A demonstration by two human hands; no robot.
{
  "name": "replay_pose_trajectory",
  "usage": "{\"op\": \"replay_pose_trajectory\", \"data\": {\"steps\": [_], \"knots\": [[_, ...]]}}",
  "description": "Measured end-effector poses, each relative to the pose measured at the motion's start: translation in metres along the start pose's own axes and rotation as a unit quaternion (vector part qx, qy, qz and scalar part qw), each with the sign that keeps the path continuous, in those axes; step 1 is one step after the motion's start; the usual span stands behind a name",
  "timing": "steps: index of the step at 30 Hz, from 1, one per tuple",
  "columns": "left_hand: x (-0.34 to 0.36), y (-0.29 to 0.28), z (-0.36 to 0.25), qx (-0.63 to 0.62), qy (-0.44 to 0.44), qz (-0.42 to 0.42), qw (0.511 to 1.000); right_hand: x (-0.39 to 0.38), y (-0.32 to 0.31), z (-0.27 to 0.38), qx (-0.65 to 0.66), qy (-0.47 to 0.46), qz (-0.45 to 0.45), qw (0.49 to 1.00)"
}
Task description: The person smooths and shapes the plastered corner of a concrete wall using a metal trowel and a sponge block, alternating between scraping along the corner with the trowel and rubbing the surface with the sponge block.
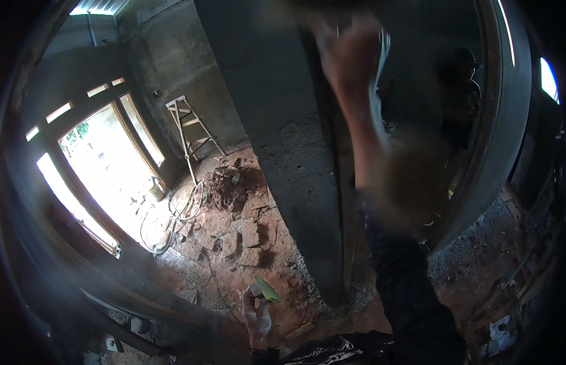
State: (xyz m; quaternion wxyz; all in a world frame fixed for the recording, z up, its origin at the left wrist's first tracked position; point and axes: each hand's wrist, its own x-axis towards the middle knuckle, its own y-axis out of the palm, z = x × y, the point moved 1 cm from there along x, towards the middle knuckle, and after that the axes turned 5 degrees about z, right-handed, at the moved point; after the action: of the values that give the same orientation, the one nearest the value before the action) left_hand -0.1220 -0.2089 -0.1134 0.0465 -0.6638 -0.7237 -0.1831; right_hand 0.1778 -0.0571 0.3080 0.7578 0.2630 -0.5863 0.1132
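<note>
The left hand (256,319), low in the view, has its fingers closed around a flat yellow-green piece (268,290), gripping it at its paler end. The piece is tilted and sits above the reddish dirt floor (219,277), clear of the bricks.

The right hand (351,52) is raised high, near the top edge, its arm reaching up in a dark sleeve (404,274). Its fingers look bent, but a dark blur covers their tips, so I cannot tell whether they grasp anything. A thin bright edge runs along the outer side of this hand and wrist. A blurred brownish patch hides the side of the forearm.

Behind and to the left of the raised arm stands a dark grey wall (270,91), rough lower down. At its foot, to the left, loose bricks (251,257) lie scattered on the floor, just in front of a heap of soil (225,190). A hose (171,234) lies in loops beside the heap, and a stepladder (190,122) stands behind, near the far wall. Farther left, strong light fills a doorway (97,161) with narrow windows at its sides and small openings above. To the right, past the raised arm, another person (465,91) in a cap stands in deep shadow.
</note>
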Motion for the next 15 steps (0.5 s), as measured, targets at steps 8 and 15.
{"op": "replay_pose_trajectory", "data": {"steps": [8,15], "knots": [[0.009,0.01,0.001,0.012,-0.008,-0.001,1.0,-0.087,-0.011,0.006,0.055,-0.04,0.049,0.996],[0.018,0.014,0.0,-0.011,-0.016,0.028,0.999,-0.096,-0.037,0.004,0.111,-0.014,0.031,0.993]]}}
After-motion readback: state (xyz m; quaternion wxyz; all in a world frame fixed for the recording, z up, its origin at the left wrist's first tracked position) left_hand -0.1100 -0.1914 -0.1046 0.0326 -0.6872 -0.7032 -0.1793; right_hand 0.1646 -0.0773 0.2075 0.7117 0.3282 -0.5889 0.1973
